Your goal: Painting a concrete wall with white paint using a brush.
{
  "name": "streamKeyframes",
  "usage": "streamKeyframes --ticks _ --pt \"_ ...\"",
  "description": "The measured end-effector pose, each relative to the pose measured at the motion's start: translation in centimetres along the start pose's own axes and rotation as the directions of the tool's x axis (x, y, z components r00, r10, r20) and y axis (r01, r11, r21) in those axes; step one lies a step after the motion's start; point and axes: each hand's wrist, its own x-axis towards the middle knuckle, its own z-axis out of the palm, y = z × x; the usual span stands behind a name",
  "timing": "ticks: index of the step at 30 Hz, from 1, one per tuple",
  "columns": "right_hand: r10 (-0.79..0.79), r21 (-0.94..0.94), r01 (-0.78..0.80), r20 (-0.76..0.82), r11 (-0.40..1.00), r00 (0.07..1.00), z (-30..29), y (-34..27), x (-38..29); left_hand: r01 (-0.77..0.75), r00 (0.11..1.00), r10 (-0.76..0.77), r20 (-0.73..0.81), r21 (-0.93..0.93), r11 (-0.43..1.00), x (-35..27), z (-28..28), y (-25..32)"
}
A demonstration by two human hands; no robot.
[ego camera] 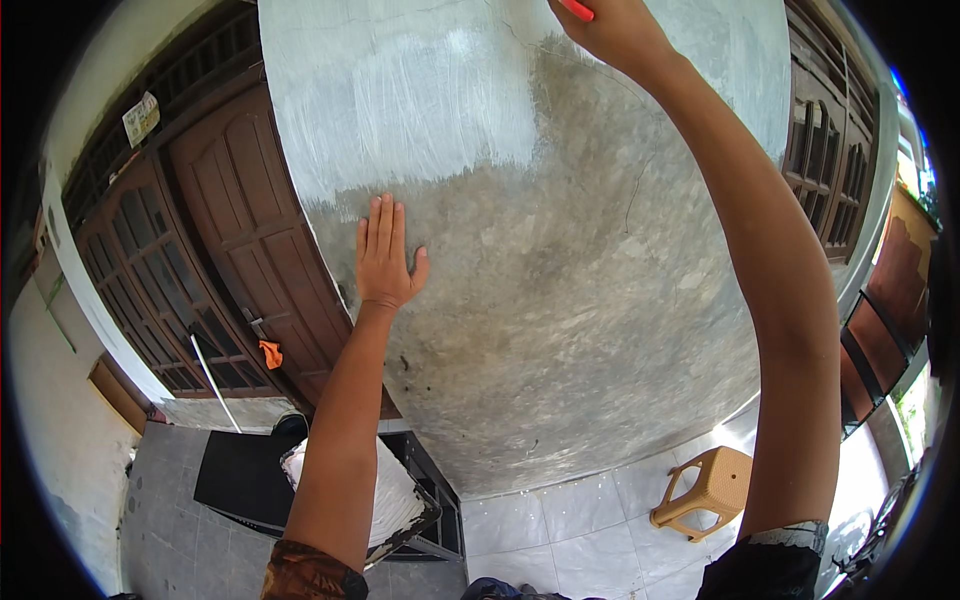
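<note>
My left hand (386, 259) lies flat on the bare grey part of a cement wall (570, 322), thumb spread, holding nothing. Just above its fingertips runs the ragged lower edge of a patch of white paint (442, 112) with streaky brush marks. At the top edge of the view, my right hand (619, 34) is closed around a red handle (577, 9). The working end of that tool is out of view, so its kind is not settled. Thin cracks run through the wall below my right hand.
Below my left arm, a white-smeared tray (394, 495) rests on a black metal frame (431, 469). A tan plastic stool (724, 480) stands on the pale floor tiles (517, 566). Left are a brown wooden door (247, 202), an orange cloth (271, 354) and a white pole (214, 382).
</note>
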Motion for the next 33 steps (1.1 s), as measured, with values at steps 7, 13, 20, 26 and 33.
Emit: streamKeyframes --ticks 7,13,20,26,33 --pt "-0.154 -0.376 0.147 0.011 0.915 0.988 4.0 -0.2 -4.7 -0.003 1.0 0.003 0.006 0.014 1.0 -0.2 -0.2 -0.2" --pt "-0.111 -0.317 0.155 0.153 0.936 0.982 5.7 -3.0 -12.8 0.004 1.0 -0.004 0.004 0.012 1.0 -0.3 0.1 -0.2" --pt "0.418 0.085 -0.559 0.575 0.825 0.703 2.3 -4.8 -12.5 0.005 1.0 -0.005 0.012 0.022 1.0 -0.1 0.0 -0.3" --pt "0.385 0.097 -0.441 0.348 0.892 0.855 1.9 0.2 -7.8 0.008 1.0 -0.008 0.017 0.016 1.0 -0.1 0.0 0.2" --pt "0.294 -0.037 -0.303 -0.156 0.952 0.943 2.7 1.7 -2.4 0.002 1.0 -0.003 0.008 0.023 1.0 0.0 0.0 -0.2"
